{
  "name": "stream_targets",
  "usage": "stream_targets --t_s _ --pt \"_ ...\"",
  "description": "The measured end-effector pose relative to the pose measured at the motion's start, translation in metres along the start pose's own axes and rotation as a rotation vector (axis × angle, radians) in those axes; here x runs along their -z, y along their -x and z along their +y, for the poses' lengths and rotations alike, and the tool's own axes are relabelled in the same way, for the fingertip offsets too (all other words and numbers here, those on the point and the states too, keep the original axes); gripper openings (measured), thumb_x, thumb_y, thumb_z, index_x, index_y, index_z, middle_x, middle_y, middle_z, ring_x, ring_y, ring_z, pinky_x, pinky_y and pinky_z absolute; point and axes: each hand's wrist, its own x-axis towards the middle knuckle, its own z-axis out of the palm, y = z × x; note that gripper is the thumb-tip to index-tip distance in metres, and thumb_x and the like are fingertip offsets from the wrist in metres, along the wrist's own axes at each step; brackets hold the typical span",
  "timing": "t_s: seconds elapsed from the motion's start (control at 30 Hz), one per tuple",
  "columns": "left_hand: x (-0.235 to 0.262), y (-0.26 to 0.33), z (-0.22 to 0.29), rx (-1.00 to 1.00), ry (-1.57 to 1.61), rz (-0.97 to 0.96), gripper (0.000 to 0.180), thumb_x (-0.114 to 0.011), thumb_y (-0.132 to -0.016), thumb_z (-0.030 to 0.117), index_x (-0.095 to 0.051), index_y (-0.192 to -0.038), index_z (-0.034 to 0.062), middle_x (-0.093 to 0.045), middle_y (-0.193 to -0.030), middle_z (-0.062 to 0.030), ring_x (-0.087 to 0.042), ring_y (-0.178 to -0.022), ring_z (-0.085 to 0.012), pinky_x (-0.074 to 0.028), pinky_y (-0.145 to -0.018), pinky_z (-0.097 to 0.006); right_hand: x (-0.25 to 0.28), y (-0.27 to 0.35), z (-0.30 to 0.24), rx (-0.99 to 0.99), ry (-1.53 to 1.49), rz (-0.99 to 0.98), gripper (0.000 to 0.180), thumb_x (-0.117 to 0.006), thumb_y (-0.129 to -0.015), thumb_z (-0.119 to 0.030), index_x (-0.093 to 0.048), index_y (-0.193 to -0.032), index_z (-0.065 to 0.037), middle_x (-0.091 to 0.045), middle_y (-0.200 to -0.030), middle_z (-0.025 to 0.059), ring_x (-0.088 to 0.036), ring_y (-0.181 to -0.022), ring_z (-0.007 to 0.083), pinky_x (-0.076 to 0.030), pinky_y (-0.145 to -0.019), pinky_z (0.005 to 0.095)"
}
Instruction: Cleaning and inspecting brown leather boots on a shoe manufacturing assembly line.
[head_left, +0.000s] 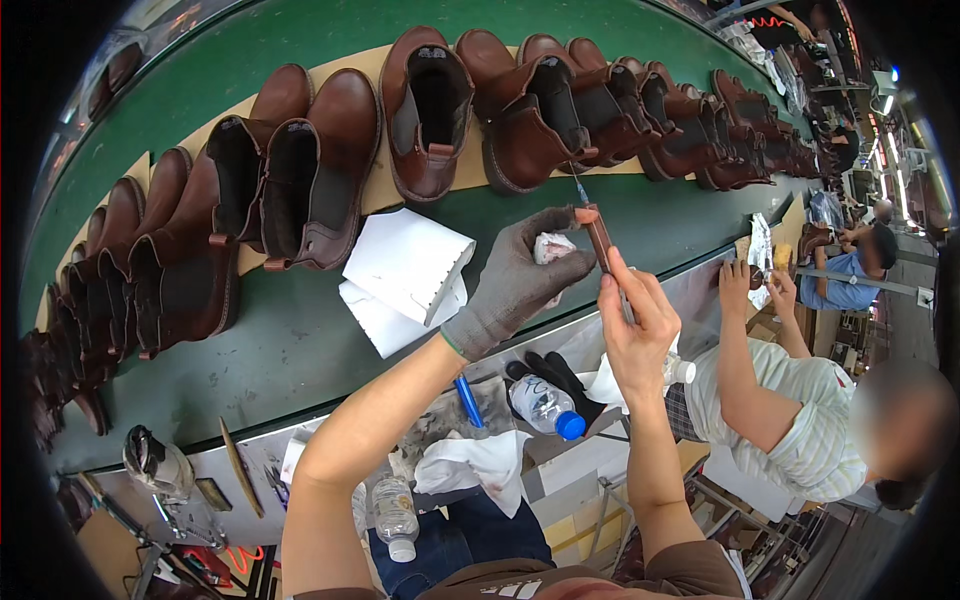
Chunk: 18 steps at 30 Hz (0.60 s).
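In front of me, my left hand (520, 270), in a grey glove with a bare fingertip showing, is closed around a stained white cloth wad (553, 248). Beside that fingertip rises a thin pointed tool (582, 192); which hand bears it I cannot tell. My bare right hand (640, 315) pinches the lower end of a narrow brown strip (598, 240), whose upper end meets the gloved fingertip. Just beyond both hands stands a brown ankle boot (530, 125), open end toward me, in a long row of similar boots. White folded paper (410, 265) lies left of my gloved hand.
A green bench (290, 330) carries the boots on tan card (375, 185). Along its near edge are a blue-capped bottle (545, 405), black gloves (560, 370), a blue marker (468, 400) and a white rag (475, 465). Another clear bottle (395, 515) is near my lap. A co-worker (770, 400) sits at right.
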Motion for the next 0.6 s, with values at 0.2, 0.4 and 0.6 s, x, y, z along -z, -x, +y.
stream_targets --t_s 0.2,0.4,0.6 --pt "0.004 -0.005 -0.001 -0.008 -0.036 0.001 0.044 -0.066 -0.08 0.017 -0.055 -0.12 0.0048 -0.055 -0.073 0.0017 -0.046 -0.063 -0.0029 -0.035 -0.054 -0.019 -0.007 -0.002 0.004 0.017 -0.021 0.042 0.035 -0.064 -0.077 0.003 -0.065 -0.111 -0.006 -0.063 -0.08 0.0108 -0.06 -0.065 0.0171 -0.047 -0.056 0.028" --pt "0.005 -0.005 -0.007 -0.005 0.006 0.024 0.043 -0.066 -0.08 0.015 -0.055 -0.12 0.0038 -0.058 -0.078 -0.0001 -0.048 -0.063 -0.0031 -0.036 -0.054 -0.018 -0.01 -0.001 0.005 0.005 -0.034 0.024 0.036 -0.064 -0.077 0.004 -0.065 -0.111 -0.005 -0.063 -0.08 0.0109 -0.06 -0.065 0.0172 -0.047 -0.056 0.0281" --pt "0.008 -0.005 -0.008 0.03 0.028 0.024 0.045 -0.066 -0.079 0.014 -0.055 -0.121 0.0039 -0.06 -0.087 -0.0014 -0.05 -0.065 -0.0036 -0.039 -0.055 -0.018 -0.012 -0.001 0.008 0.021 -0.037 0.018 0.036 -0.063 -0.077 0.004 -0.064 -0.111 -0.005 -0.063 -0.08 0.011 -0.061 -0.065 0.0171 -0.047 -0.056 0.028"
